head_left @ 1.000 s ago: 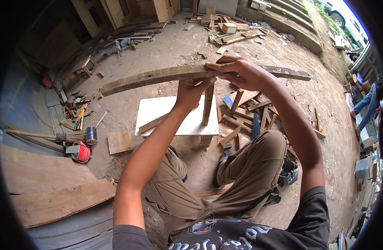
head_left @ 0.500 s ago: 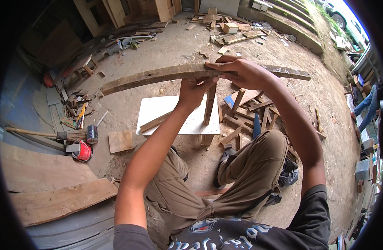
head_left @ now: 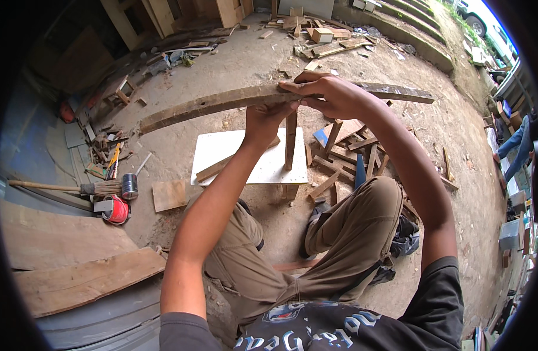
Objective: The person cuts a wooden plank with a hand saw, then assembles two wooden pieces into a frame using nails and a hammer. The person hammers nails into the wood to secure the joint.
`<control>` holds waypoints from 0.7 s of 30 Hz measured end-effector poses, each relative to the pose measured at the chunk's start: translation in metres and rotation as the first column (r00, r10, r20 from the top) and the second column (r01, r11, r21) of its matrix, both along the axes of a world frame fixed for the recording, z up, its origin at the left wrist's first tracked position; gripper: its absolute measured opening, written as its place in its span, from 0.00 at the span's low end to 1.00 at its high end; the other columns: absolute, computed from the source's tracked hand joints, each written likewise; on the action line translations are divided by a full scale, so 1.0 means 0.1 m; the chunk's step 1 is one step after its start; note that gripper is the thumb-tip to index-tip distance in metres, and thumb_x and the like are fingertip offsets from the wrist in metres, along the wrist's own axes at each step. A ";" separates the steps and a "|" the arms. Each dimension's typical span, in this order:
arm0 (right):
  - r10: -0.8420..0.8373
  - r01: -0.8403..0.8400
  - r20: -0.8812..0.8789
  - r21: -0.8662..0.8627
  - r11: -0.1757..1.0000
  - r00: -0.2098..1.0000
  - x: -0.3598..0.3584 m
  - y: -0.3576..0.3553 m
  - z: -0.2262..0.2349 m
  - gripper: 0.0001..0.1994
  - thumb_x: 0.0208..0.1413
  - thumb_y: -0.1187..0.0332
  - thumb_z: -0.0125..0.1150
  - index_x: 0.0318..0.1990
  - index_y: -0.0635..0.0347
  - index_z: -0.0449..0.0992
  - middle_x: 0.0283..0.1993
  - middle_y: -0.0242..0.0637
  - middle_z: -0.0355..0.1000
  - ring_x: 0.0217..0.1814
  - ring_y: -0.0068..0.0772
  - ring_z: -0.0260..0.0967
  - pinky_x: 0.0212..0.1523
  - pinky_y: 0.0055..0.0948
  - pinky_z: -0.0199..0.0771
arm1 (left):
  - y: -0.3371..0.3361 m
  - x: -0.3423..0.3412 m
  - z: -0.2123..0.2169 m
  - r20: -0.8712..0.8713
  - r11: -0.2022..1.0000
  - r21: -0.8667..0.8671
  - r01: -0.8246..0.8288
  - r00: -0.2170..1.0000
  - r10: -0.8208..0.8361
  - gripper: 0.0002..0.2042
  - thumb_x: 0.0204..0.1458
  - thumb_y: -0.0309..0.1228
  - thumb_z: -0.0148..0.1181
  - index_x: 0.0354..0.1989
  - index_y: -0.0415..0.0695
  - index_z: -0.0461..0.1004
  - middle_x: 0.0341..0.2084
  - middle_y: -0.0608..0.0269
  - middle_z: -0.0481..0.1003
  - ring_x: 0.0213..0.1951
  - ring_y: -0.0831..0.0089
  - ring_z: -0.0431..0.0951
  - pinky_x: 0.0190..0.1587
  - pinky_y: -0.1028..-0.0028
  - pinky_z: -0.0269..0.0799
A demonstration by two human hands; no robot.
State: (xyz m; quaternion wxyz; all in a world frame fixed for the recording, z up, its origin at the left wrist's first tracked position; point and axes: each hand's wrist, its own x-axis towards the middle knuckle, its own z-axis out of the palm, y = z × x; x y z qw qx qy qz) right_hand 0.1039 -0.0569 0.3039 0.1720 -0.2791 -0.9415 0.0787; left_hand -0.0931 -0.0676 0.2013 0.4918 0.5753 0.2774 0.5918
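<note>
Both my hands hold a long, weathered wooden batten (head_left: 207, 104) crosswise above a low white-topped stool (head_left: 222, 143). My left hand (head_left: 263, 123) grips it from below near its middle. Over the top edge, just to the right, my right hand (head_left: 336, 96) is closed on the same batten, its fingertips close to the left hand's. A shorter wooden strip (head_left: 290, 146) extends down from the batten under my hands, over the white top; whether the two are joined cannot be seen. Another short wooden strip (head_left: 213, 169) lies on the stool top, partly behind my left forearm.
A heap of wood offcuts (head_left: 345, 152) with a blue-edged piece lies right of the stool. On the left are a brush (head_left: 102, 188), a metal can (head_left: 129, 186), a red tin (head_left: 115, 209) and a wide plank (head_left: 93, 281). More scrap wood (head_left: 324, 38) lies far off by concrete steps (head_left: 418, 29).
Both hands and the batten have shifted slightly left and a little farther away, the short strip below moving with them. The grip looks the same.
</note>
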 end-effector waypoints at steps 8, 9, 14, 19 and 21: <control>-0.036 0.036 -0.023 -0.004 0.999 0.999 -0.03 -0.08 0.01 0.23 0.59 0.74 0.58 0.63 0.49 0.72 0.52 0.46 0.70 0.52 0.50 0.71 0.51 0.44 0.71 | 0.01 0.00 0.01 0.033 1.000 0.002 0.012 0.999 -0.012 0.11 0.51 0.21 0.68 0.44 0.40 0.80 0.38 0.61 0.82 0.41 0.78 0.80 0.47 0.77 0.76; -0.043 0.043 -0.020 0.012 0.999 0.999 -0.03 -0.10 0.00 0.23 0.59 0.74 0.59 0.63 0.48 0.71 0.52 0.46 0.70 0.53 0.50 0.71 0.51 0.44 0.71 | -0.01 0.00 0.01 0.042 1.000 0.008 0.009 0.999 -0.010 0.11 0.51 0.20 0.68 0.44 0.40 0.80 0.38 0.61 0.82 0.41 0.78 0.80 0.47 0.77 0.75; -0.044 0.044 -0.049 0.002 0.999 0.998 -0.02 -0.12 0.00 0.22 0.59 0.72 0.59 0.61 0.47 0.73 0.50 0.45 0.71 0.50 0.50 0.71 0.50 0.45 0.72 | -0.04 0.02 0.01 0.009 0.999 -0.033 -0.023 1.000 0.023 0.11 0.52 0.20 0.67 0.44 0.38 0.80 0.37 0.61 0.83 0.40 0.79 0.80 0.46 0.77 0.75; -0.055 0.052 -0.037 -0.075 0.996 0.998 -0.06 -0.09 0.02 0.12 0.59 0.74 0.59 0.51 0.57 0.77 0.55 0.46 0.70 0.54 0.53 0.71 0.52 0.45 0.72 | -0.03 -0.01 -0.01 -0.019 0.997 -0.036 -0.062 0.998 0.061 0.10 0.52 0.22 0.68 0.44 0.37 0.81 0.37 0.60 0.83 0.38 0.81 0.80 0.44 0.77 0.75; -0.022 0.019 -0.042 -0.069 0.997 0.999 -0.04 -0.07 0.02 0.16 0.57 0.76 0.60 0.53 0.57 0.77 0.55 0.46 0.70 0.54 0.53 0.70 0.53 0.45 0.72 | -0.02 -0.02 -0.03 -0.045 0.996 -0.050 -0.076 0.996 0.074 0.10 0.51 0.23 0.69 0.43 0.38 0.81 0.36 0.61 0.83 0.38 0.81 0.79 0.43 0.77 0.75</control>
